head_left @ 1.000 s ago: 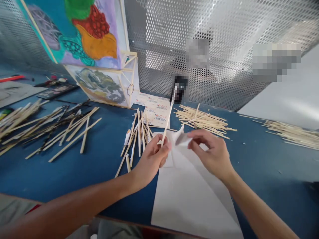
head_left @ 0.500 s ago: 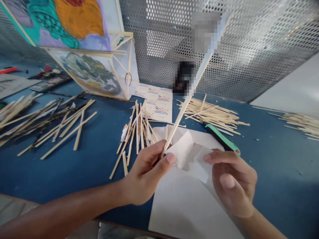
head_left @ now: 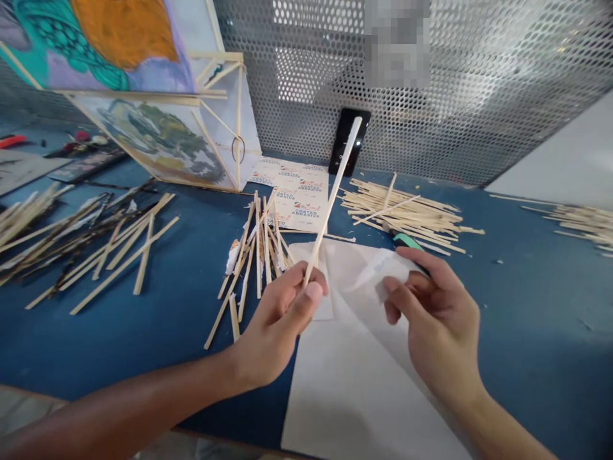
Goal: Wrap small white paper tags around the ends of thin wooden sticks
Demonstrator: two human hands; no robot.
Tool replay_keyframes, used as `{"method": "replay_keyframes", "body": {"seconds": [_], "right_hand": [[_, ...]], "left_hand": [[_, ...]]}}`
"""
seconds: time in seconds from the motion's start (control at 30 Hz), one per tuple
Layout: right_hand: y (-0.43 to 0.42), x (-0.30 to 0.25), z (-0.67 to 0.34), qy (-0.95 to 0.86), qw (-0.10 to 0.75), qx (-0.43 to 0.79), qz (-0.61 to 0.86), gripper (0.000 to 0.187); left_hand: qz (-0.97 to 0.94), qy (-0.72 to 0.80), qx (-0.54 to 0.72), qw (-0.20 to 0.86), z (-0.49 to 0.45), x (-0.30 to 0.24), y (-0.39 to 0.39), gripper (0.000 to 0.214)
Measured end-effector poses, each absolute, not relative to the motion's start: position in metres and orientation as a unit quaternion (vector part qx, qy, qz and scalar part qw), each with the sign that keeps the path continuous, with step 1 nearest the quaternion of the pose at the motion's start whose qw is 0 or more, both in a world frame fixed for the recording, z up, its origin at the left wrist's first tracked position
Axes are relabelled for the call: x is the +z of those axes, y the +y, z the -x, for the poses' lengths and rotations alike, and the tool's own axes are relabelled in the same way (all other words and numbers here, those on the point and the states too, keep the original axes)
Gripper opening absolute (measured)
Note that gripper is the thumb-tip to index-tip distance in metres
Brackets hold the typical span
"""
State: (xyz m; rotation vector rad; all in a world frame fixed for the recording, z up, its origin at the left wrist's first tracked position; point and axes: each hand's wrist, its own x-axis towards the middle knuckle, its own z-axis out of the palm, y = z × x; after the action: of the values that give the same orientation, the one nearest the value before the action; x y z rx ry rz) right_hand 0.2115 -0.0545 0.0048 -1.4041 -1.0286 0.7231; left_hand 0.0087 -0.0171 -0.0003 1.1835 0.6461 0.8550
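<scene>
My left hand (head_left: pixel 287 319) is closed round the lower end of a thin wooden stick (head_left: pixel 330 198), which slants up and away to the right. Between the thumb and fingers of my right hand (head_left: pixel 435 313) is a small bent piece of white paper (head_left: pixel 378 268) with a faint bluish mark. It is apart from the stick. Both hands are above a large white sheet (head_left: pixel 345 383) on the blue table. A green and black cutter (head_left: pixel 407 241) lies partly hidden behind my right hand.
Wooden sticks lie in several piles: one (head_left: pixel 258 249) beside my left hand, another (head_left: pixel 402 211) behind the cutter, others at both sides. A printed "coated abrasive" sheet (head_left: pixel 292 191) lies behind. A phone (head_left: pixel 342 144) leans on the perforated metal panel (head_left: pixel 306 76). A painted stick-framed structure (head_left: pixel 163 140) stands left.
My right hand has drawn the white paper away from the stick and bent it. The stick's far end has come lower, and my left hand still grips it.
</scene>
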Motion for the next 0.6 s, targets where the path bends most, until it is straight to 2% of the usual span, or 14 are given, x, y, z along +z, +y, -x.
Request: {"method": "replay_keyframes", "body": {"seconds": [0.13, 0.27, 0.43, 0.6], "right_hand": [[-0.041, 0.001, -0.220, -0.402, 0.575, 0.315, 0.639, 0.019], [-0.044, 0.000, -0.219, -0.417, 0.591, 0.435, 0.536, 0.013], [-0.046, 0.000, -0.219, -0.344, 0.609, 0.566, 0.436, 0.008], [-0.043, -0.003, -0.222, -0.289, 0.572, 0.678, 0.361, 0.007]], "left_hand": [[-0.575, 0.284, 0.270, 0.718, -0.011, 0.001, -0.020, 0.041], [-0.607, 0.272, 0.161, 0.729, -0.014, -0.001, -0.020, 0.043], [-0.529, 0.280, 0.196, 0.776, -0.018, -0.011, -0.018, 0.041], [-0.531, 0.308, 0.196, 0.765, -0.018, -0.009, -0.018, 0.040]]}}
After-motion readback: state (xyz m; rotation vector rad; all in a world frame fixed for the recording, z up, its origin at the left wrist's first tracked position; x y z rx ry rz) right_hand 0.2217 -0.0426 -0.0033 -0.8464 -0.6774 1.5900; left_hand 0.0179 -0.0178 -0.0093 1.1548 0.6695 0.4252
